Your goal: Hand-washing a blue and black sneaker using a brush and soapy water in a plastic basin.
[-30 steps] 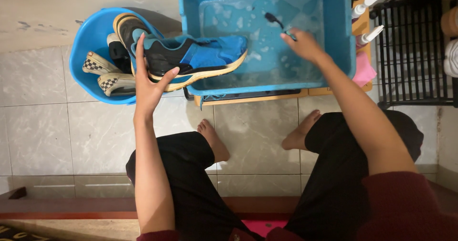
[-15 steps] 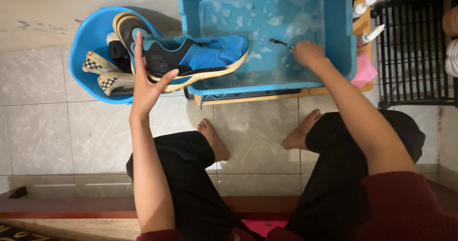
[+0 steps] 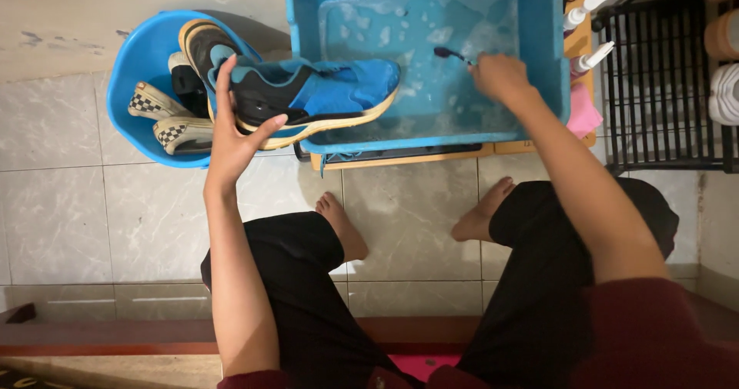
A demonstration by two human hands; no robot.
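Note:
My left hand grips the heel of a blue and black sneaker with a tan sole. The sneaker lies on its side across the front rim of a blue rectangular tub of soapy water, toe pointing right. My right hand is over the water at the tub's right side, closed on a small dark brush whose head points left, just above the foam.
A round blue basin at the left holds several other shoes, two with checkered sides. Two white spray bottles and a pink cloth sit right of the tub. A black wire rack stands at the far right. My bare feet rest on grey tiles.
My right hand drew the brush toward me through the water, then lifted it back a little and to the left. The left hand and sneaker stayed in place.

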